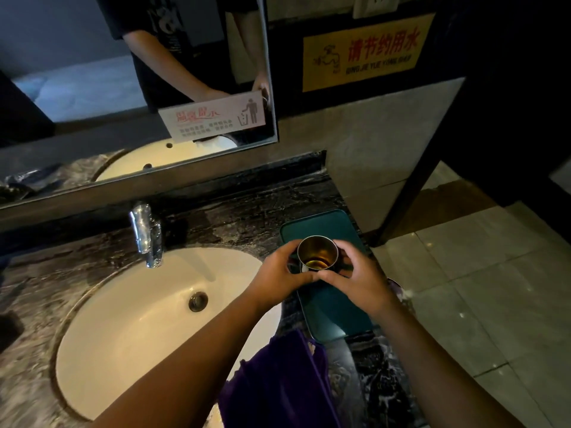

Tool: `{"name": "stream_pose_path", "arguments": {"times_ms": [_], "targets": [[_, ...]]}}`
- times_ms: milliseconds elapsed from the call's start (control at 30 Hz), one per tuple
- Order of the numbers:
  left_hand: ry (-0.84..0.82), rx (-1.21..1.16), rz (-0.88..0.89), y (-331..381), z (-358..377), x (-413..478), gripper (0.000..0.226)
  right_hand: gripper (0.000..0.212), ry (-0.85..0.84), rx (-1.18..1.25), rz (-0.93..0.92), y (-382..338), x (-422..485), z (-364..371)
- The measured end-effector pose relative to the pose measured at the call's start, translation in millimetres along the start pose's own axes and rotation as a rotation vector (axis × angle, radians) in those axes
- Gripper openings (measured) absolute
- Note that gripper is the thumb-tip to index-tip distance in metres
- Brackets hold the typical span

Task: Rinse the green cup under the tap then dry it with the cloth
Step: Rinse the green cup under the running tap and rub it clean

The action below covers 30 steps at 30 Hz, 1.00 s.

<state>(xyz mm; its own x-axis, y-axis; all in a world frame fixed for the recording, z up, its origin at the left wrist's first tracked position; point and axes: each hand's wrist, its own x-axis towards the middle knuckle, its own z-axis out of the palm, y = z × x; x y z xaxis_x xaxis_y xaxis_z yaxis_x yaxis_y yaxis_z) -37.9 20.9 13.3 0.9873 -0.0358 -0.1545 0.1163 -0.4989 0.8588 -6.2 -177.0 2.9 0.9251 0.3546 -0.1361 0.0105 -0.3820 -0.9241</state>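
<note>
A person's left hand [278, 273] and right hand [360, 273] wrap round the green cup [316, 251], fingers curled on its sides, thumbs nearly meeting at the near wall. The cup is upright, mouth up, over a teal tray [327, 223] on the marble table [247, 205], right of the sink [123, 319] and well apart from the tap [146, 236]. In the dim light it is unclear whether it rests on the tray. A purple cloth [278, 381] lies nearby. The shiny-lined cup looks rigid and light, and is likely slippery once wet. A grip round the wall below the rim seems best.
</note>
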Motion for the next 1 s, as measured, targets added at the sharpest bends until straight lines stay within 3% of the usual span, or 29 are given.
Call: {"name": "stream_pose_path", "arguments": {"times_ms": [300,600,1000], "targets": [[0.14,-0.043,-0.002,-24,-66,-79,0.06,0.049,-0.141,0.022,-0.061,-57,-20,65],[0.164,-0.05,-0.099,-72,-136,-159,0.051,0.046,-0.279,0.028,-0.026,-88,-44,159],[0.21,-0.195,-0.184,-131,-161,-227,0.062,0.052,-0.425,-0.055,0.049,-93,-60,236]]}}
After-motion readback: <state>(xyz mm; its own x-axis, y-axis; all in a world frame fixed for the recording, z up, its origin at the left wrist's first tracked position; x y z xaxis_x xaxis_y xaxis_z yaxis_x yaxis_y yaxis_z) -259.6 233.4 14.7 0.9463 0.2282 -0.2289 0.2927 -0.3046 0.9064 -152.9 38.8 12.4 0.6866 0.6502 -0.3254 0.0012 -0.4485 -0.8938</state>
